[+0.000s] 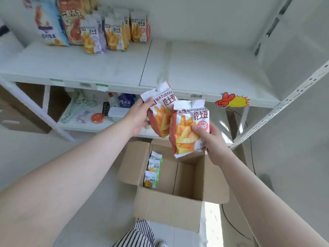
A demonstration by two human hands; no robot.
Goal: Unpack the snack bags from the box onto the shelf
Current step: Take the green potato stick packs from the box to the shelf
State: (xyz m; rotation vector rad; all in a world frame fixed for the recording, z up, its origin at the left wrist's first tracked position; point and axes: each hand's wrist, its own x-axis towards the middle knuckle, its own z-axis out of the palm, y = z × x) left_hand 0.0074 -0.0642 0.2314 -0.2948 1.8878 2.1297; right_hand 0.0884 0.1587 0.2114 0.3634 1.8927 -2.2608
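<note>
I see two red snack bags held above the open box (170,209): my left hand (139,116) grips the rear bag (161,113) by its edge, my right hand (211,145) pinches the front bag (188,129), which covers part of the rear one. Three green bags (153,171) stand inside the box, half hidden by its wall. Shelf (204,68): bags (114,32) upright at the back left, blurred, count unclear. Lower shelf clutter is indistinct.

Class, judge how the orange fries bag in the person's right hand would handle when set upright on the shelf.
The orange fries bag looks puffy and probably light. Its film crinkles, so likely floppy and crushable. Similar bags stand upright on the shelf, though it may tip easily.
</note>
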